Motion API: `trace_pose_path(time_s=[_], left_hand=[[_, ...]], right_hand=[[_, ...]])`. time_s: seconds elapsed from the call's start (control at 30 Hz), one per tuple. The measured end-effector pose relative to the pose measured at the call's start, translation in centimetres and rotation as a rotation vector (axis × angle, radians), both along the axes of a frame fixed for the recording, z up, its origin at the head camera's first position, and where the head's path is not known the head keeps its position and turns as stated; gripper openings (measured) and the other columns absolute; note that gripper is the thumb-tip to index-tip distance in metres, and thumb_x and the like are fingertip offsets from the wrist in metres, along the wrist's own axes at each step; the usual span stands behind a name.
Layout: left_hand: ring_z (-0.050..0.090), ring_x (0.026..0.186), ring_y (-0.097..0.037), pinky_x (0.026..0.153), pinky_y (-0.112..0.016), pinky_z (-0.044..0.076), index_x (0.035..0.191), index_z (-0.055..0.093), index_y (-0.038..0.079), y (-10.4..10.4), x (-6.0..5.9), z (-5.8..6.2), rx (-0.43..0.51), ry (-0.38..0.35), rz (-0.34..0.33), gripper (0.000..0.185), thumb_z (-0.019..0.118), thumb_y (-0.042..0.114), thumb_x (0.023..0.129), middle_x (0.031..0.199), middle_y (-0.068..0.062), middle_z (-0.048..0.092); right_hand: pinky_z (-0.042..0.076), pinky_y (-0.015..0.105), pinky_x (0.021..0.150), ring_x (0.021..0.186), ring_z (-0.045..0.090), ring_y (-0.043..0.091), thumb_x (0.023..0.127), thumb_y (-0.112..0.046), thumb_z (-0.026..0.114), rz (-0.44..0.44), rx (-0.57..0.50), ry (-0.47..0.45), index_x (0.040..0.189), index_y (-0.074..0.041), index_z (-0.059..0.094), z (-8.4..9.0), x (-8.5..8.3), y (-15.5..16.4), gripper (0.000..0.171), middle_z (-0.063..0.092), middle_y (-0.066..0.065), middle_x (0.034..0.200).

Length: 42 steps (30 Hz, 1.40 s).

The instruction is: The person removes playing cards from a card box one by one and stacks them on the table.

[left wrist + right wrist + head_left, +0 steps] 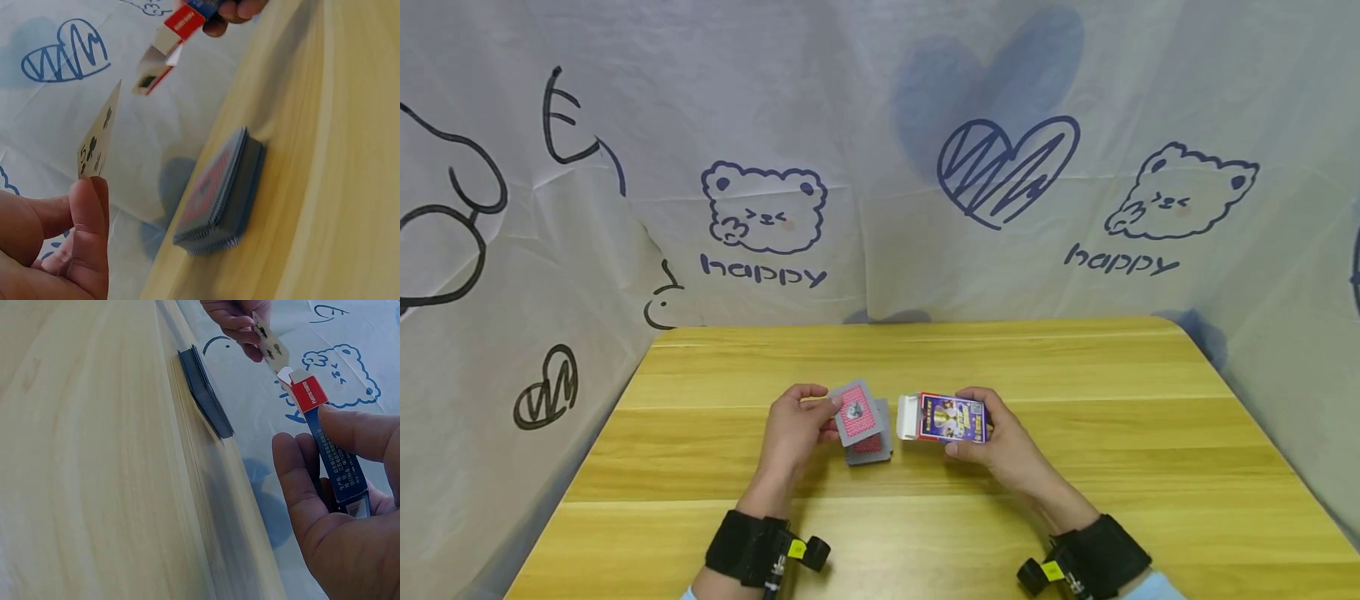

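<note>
My left hand [795,427] pinches a playing card [856,412] by its edge, its red patterned back facing up in the head view. From the left wrist view, the face of that card [97,139] shows a black five of clubs. Below it on the table lies a deck of cards [215,194], stacked a little unevenly with red backs up. My right hand [1000,433] grips a blue and red card box [953,418] by its sides. The box's white end flap [908,417] stands out toward the held card, with a gap between them.
The wooden table [925,533] ends at a back edge in front of a white cloth [880,167] with drawn bears and hearts. More cloth hangs along the left and right sides. Each wrist carries a black strap [741,546] with a small camera.
</note>
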<state>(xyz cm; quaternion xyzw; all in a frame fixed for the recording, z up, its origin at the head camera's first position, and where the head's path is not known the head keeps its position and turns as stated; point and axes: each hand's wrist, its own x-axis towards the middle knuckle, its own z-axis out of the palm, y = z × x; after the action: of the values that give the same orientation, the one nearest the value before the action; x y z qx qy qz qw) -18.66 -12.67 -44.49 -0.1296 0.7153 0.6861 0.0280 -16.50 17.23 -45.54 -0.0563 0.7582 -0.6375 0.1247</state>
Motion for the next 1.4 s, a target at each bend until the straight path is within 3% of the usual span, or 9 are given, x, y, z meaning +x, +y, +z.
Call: trace_pose_path(time_s=[0.13,0.43,1.17,1.4], left_hand=[[0.066,0.068,-0.014,0.062,-0.029,0.058,0.118,0.066,-0.002,-0.3,-0.3,-0.5,-0.025,0.005,0.009,0.024,0.074,0.011,0.1,0.094,-0.013,0.076],[0.069,0.082,-0.016,0.075,-0.033,0.062,0.126,0.071,-0.002,-0.3,-0.2,-0.9,-0.098,0.012,-0.078,0.027,0.07,0.003,0.1,0.106,-0.018,0.074],[0.07,0.076,-0.017,0.07,-0.032,0.061,0.118,0.064,-0.002,0.8,-1.4,-2.4,-0.169,-0.028,-0.07,0.022,0.072,0.005,0.099,0.101,-0.018,0.073],[0.071,0.074,-0.019,0.064,-0.031,0.058,0.116,0.065,0.002,1.0,-1.4,-2.6,-0.318,-0.029,-0.071,0.02,0.072,0.01,0.099,0.099,-0.014,0.073]], right_hand=[[0.059,0.029,0.087,0.108,0.064,0.025,0.089,0.004,0.079,0.008,-0.022,0.0,0.155,-0.007,0.035,0.1,0.0,0.0,0.08,0.046,0.026,0.142],[0.059,0.03,0.088,0.11,0.064,0.026,0.09,0.003,0.079,0.013,-0.021,-0.005,0.156,-0.007,0.035,0.1,0.1,0.0,0.08,0.044,0.026,0.145],[0.059,0.029,0.088,0.108,0.064,0.025,0.091,0.002,0.079,0.014,-0.027,-0.006,0.155,-0.008,0.036,-0.1,0.0,0.0,0.078,0.046,0.026,0.142],[0.059,0.03,0.087,0.108,0.064,0.025,0.09,0.002,0.08,0.018,-0.024,-0.001,0.154,-0.007,0.036,-0.2,0.0,0.0,0.079,0.046,0.026,0.143]])
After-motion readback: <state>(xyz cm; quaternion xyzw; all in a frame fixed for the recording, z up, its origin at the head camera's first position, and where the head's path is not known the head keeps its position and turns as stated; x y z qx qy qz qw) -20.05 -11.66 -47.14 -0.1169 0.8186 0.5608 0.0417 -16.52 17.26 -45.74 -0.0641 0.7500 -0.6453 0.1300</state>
